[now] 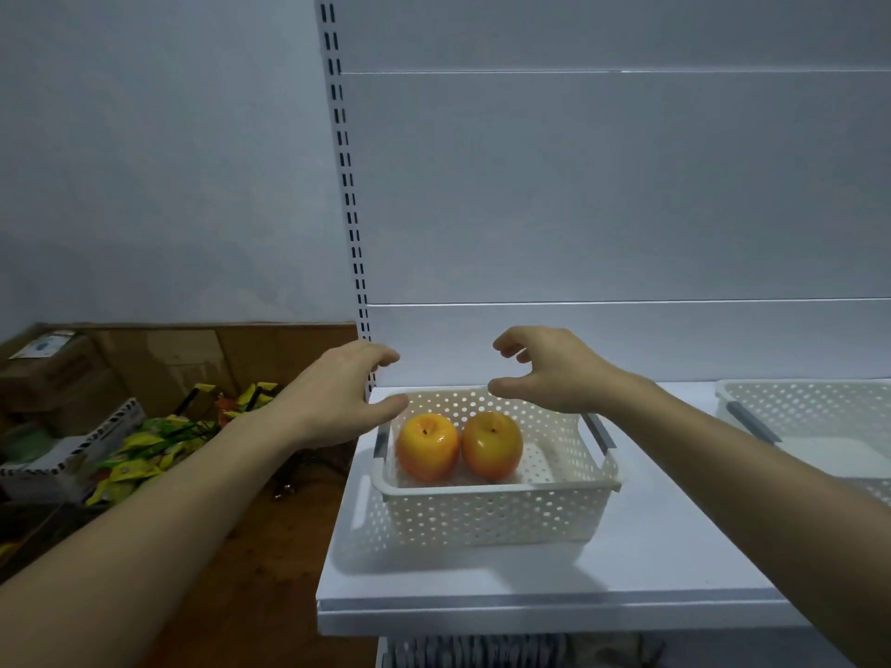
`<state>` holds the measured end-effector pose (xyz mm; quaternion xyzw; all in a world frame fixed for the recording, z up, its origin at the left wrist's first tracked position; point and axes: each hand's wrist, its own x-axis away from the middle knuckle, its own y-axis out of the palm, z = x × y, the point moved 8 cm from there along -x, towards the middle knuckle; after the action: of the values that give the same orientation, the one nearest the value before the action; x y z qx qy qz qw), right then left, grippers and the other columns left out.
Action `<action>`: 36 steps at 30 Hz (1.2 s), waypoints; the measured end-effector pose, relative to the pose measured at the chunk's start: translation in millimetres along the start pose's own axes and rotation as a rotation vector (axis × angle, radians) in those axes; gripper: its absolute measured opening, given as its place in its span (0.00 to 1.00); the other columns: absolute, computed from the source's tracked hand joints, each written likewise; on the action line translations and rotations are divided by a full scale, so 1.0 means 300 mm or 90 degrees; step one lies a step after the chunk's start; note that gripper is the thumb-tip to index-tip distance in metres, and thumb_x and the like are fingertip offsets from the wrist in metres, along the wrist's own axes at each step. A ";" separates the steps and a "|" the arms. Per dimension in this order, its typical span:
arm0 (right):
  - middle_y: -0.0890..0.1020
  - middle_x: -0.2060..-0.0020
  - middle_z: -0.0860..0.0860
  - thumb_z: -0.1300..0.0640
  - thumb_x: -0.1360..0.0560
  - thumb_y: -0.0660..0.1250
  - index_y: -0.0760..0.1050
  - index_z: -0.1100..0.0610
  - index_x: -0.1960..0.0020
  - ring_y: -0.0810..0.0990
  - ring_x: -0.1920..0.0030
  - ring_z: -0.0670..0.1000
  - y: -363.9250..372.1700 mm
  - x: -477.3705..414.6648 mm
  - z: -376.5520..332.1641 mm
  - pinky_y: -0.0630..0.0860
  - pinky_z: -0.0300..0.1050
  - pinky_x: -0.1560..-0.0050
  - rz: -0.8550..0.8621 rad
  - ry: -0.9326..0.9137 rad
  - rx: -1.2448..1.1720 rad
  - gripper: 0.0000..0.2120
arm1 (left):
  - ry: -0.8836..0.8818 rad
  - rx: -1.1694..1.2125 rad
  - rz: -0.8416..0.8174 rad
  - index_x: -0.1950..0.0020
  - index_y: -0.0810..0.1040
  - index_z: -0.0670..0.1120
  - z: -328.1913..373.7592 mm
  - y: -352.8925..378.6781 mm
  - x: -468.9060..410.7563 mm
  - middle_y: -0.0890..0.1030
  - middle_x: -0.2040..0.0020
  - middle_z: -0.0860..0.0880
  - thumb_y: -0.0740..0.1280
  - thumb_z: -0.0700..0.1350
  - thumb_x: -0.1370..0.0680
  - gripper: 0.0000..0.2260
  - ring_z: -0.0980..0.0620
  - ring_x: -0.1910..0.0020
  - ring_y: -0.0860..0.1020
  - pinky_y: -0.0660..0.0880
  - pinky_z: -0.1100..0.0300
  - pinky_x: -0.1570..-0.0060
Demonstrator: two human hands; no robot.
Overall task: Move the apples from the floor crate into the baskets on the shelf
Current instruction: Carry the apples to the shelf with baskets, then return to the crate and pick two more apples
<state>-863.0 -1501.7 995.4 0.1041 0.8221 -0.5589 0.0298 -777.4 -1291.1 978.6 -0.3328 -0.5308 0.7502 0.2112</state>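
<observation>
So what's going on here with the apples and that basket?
A person is filling white baskets on a shelf with apples. In the near basket, the left apple and the right apple sit side by side. The left hand and the right hand hover over the basket's back edge, both empty with fingers loosely curled. A second basket stands to the right, only partly in view.
</observation>
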 end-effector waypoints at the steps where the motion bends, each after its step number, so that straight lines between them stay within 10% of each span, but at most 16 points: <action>1: 0.78 0.34 0.48 0.43 0.26 0.73 0.71 0.52 0.29 0.76 0.37 0.49 0.002 -0.004 -0.012 0.74 0.43 0.41 0.005 0.000 -0.009 0.29 | -0.014 0.018 0.016 0.26 0.69 0.51 -0.024 -0.015 0.011 0.73 0.29 0.53 0.68 0.61 0.23 0.29 0.54 0.32 0.72 0.72 0.57 0.34; 36: 0.64 0.22 0.52 0.41 0.23 0.68 0.57 0.54 0.20 0.63 0.23 0.53 1.035 -0.721 -2.054 0.63 0.49 0.27 -0.103 -0.429 -0.079 0.39 | -0.492 -0.124 0.183 0.20 0.58 0.47 -1.884 -0.779 1.280 0.62 0.21 0.50 0.64 0.58 0.20 0.33 0.52 0.23 0.63 0.65 0.57 0.28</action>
<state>-546.8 -851.6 978.0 -0.1538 0.8040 -0.5117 0.2611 -641.6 -581.9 970.4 -0.1163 -0.5876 0.7880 -0.1424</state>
